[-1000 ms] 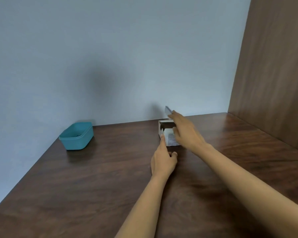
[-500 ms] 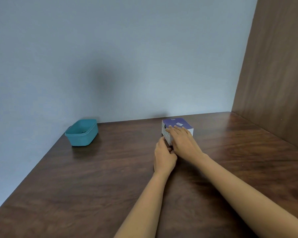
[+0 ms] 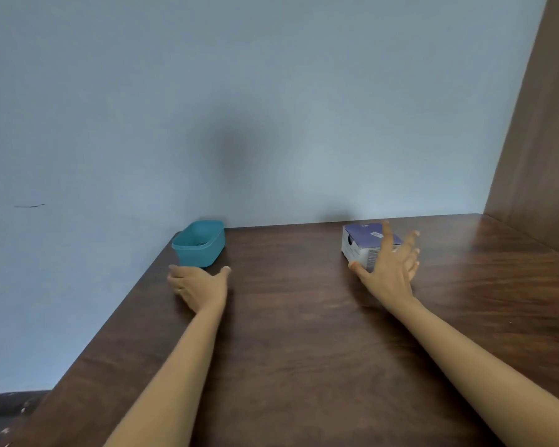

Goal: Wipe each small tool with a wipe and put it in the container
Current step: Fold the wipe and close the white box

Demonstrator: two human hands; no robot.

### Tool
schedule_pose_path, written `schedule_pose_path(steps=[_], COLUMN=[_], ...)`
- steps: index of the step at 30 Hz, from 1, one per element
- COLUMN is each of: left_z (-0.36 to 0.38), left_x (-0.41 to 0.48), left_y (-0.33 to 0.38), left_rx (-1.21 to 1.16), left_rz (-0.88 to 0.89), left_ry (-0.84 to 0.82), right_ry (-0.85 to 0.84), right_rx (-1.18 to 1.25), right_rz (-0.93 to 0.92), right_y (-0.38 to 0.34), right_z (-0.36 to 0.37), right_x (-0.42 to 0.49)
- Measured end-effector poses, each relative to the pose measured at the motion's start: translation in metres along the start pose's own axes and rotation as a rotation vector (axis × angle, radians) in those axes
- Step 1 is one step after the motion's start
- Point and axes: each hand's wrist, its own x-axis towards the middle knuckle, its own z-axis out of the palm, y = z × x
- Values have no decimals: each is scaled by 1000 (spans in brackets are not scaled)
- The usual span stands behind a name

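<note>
A teal plastic container (image 3: 198, 250) stands at the table's far left corner, with something dark barely visible inside. My left hand (image 3: 198, 285) is just in front of it, thumb spread, fingers relaxed, holding nothing. A small box (image 3: 362, 243) with a purple top and white sides sits at the far middle right, its lid down. My right hand (image 3: 388, 269) hovers over the box's near right side with fingers spread and straight. No wipe or small tool shows outside the box.
The dark wooden table (image 3: 304, 333) meets a pale blue wall at the back and left. A brown wooden panel (image 3: 542, 140) rises along the right side. The table's left edge runs diagonally past my left forearm.
The box lid, open a second ago, is down. My left hand has moved from the box leftward to the teal container. My right hand has lifted off the box and spread.
</note>
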Motion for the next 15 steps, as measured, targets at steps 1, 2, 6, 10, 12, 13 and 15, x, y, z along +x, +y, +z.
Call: schedule_pose_path(steps=[1,2,6,10,12,13,15], left_z=[-6,-11,-18,-10,-4,-1,5], left_x=[11,22,52,69,74,76,77], left_y=[-4,-7,-13,-12,-10,-9,-8], left_rx=[5,10,47,35,36,35,40], left_rz=[-1,2,41,49,45,41,36], left_ry=[0,-10,-70,-90,-84,-75,-56], right_ry=[-3,-5,13,56,74,78,83], right_rx=[6,9,27,-10,-26,-34,-41], right_rz=[28,43,54,74,78,79,80], right_y=[-2,-3,-5,-8,-8,-9,-11], right_z=[4,8,23,29,32,33,36], right_x=[0,1,8,14,16,17,19])
